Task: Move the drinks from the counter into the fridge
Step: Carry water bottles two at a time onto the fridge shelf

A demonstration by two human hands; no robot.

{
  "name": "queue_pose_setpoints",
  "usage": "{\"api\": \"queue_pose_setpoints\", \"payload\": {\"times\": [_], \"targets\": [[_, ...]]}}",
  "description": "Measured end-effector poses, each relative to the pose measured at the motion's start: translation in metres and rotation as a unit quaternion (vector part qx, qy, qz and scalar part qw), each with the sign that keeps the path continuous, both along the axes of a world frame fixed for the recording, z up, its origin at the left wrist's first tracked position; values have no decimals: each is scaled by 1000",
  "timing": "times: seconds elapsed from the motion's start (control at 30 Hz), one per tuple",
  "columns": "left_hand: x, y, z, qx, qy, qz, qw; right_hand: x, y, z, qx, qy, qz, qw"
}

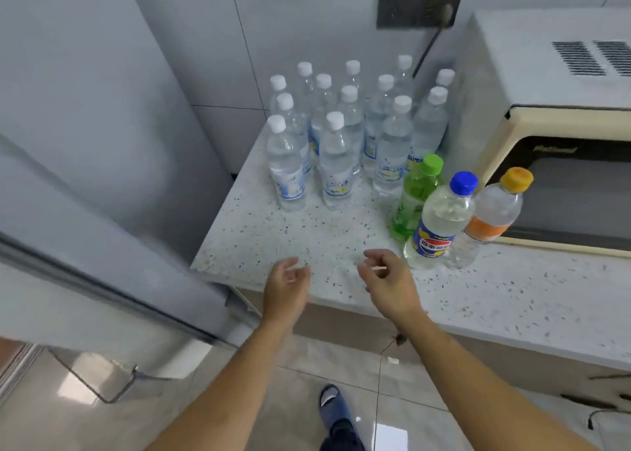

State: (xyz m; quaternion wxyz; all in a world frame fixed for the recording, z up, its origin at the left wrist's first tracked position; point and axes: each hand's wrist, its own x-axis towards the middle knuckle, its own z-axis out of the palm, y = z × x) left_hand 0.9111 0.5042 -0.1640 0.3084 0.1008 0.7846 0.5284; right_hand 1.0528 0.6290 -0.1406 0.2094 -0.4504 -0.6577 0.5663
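Head view: both forearms reach over the bench [273, 232] edge, left hand [286, 281] and right hand [386, 280] with loosely curled, empty grip, drinks [341, 136] standing upright beyond, fridge [85, 143] at left.

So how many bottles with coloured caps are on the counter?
3, grouped in front of the microwave: the green-capped bottle furthest back and left, the blue-capped bottle nearest the counter edge, and the orange-capped bottle rightmost. None appears hidden.

White-capped water bottles [336, 164] and three coloured-cap drinks [440, 218] stand upright on the speckled counter [273, 246].
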Motion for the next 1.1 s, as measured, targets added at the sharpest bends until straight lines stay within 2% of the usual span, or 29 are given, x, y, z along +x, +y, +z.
{"api": "queue_pose_setpoints", "payload": {"times": [0.13, 0.23, 0.37, 0.7, 0.83, 1.1], "targets": [[-46, 66, 29, 76, 22, 143, 986, -74, 49, 22, 43, 33, -15, 998], [-76, 101, 40, 99, 16, 185, 978, -116, 79, 28, 60, 35, -22, 997], [-102, 135, 42, 74, 30, 217, 973, -158, 102, 26, 96, 51, -21, 994], [-120, 149, 28, 83, 75, 167, 980, -171, 115, 6, 99, 62, -35, 992], [-99, 133, 23, 100, 84, 137, 982, -152, 105, 8, 92, 78, -5, 993], [-39, 64, 24, 73, 108, 93, 987, -87, 77, 8, 53, 90, 51, 993]]}}
